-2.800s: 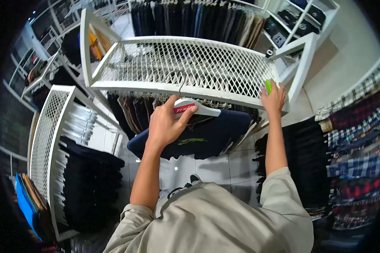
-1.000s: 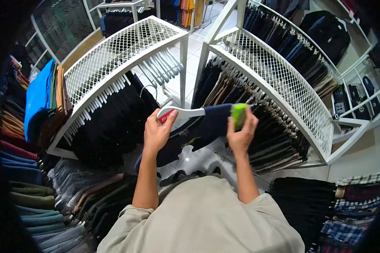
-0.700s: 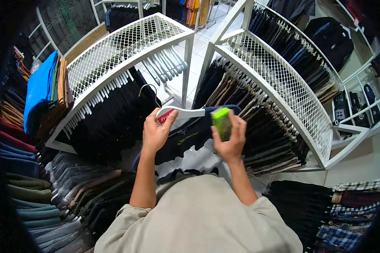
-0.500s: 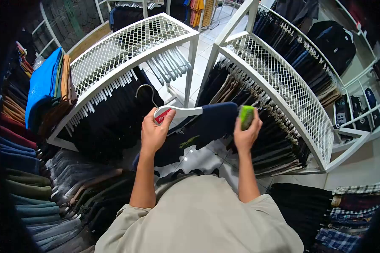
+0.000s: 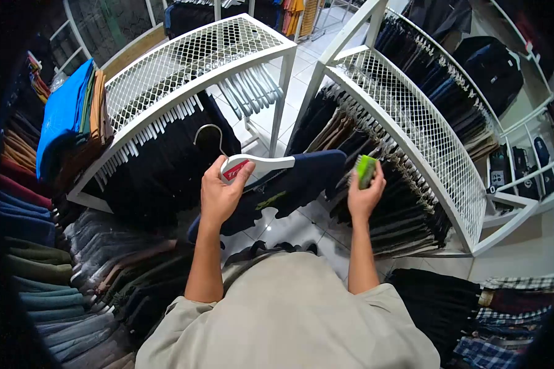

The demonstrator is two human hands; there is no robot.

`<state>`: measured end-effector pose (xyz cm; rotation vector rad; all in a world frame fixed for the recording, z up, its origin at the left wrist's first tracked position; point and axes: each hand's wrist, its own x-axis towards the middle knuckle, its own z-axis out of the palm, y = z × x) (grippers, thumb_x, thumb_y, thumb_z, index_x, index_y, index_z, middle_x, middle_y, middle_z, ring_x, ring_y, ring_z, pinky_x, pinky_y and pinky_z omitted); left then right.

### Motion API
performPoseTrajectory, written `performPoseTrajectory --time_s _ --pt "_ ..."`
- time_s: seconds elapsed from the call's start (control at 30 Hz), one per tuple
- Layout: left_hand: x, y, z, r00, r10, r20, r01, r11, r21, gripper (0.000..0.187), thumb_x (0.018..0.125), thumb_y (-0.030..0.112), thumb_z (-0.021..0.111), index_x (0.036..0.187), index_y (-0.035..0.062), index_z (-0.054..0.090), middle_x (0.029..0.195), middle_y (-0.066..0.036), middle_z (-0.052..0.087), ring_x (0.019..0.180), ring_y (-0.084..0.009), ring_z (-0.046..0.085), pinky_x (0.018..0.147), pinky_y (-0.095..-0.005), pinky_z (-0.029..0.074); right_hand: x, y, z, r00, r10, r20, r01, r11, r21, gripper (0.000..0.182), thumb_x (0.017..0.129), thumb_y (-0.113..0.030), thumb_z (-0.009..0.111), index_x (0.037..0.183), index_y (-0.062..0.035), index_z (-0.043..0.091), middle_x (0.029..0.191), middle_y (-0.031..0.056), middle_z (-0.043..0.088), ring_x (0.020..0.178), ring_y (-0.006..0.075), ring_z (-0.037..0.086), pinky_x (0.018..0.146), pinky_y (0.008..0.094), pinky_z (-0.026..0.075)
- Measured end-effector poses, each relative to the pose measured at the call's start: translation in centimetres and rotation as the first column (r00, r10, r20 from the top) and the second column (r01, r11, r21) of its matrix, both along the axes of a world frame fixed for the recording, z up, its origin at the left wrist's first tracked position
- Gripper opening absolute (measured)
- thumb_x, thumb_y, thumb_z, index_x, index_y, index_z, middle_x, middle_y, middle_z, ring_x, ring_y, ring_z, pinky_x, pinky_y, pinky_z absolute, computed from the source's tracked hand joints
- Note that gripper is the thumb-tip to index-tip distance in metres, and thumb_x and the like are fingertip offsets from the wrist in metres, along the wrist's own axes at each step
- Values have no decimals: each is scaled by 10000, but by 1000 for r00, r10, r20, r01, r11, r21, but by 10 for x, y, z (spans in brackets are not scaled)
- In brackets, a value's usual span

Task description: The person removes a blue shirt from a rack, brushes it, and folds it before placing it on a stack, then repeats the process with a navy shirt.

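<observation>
My left hand [image 5: 220, 195] is closed around the neck of a white clothes hanger [image 5: 272, 164] with a red label and a metal hook. A dark navy garment [image 5: 311, 182] hangs from it, tilted, with a small green print on its front. Between the fingers of my right hand [image 5: 365, 198] is a bright green brush [image 5: 367, 170], its bristles pointing left toward the garment's right end. A small gap shows between the bristles and the cloth. The lower part of the garment is partly hidden behind my left arm.
A white mesh-topped rack [image 5: 184, 64] with dark clothes stands ahead left, and another mesh-topped rack [image 5: 412, 117] stands ahead right. Folded blue cloth [image 5: 61, 123] lies at the left. Hung trousers [image 5: 40, 264] line the near left; plaid clothes [image 5: 511, 313] are at the near right.
My right hand and the brush have shifted slightly right, away from the garment's end. The garment has swung a little, and the hanger has moved slightly left in view.
</observation>
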<state>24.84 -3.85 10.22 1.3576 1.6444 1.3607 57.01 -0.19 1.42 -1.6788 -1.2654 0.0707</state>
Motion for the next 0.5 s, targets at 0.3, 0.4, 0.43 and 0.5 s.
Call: performPoseTrajectory --time_s 0.3,0.4,0.43,0.5 --pt "12 -11 10 919 -251 -304 278 959 48 237 768 78 800 1004 90 781 787 -80 709 603 -218 632 582 -320 487 -62 -27 64 838 489 241 -521 848 93 657 841 -181 766 1454 -126 537 1237 169 566 1107 327 603 937 423 512" --pt "6 -14 8 932 -215 -291 263 955 137 247 790 17 783 1031 72 784 812 -77 723 645 -166 641 587 -295 487 -27 -5 33 970 239 -41 -241 970 -40 584 889 -206 738 1434 -101 554 1219 176 579 1107 346 613 939 430 511" --pt "3 -16 8 934 -211 -288 259 956 138 247 790 17 783 1031 72 784 812 -77 723 645 -166 641 587 -295 487 -6 1 16 983 183 1 -183 983 -33 550 903 -201 725 1419 -90 567 1211 179 592 1103 347 619 941 433 509" --pt "-4 -18 10 872 -182 -455 297 935 194 358 733 -14 779 1072 103 785 773 -68 692 615 -184 627 556 -308 485 6 0 17 993 115 34 -116 993 11 489 917 -181 711 1378 -60 600 1202 188 621 1097 341 634 950 438 501"
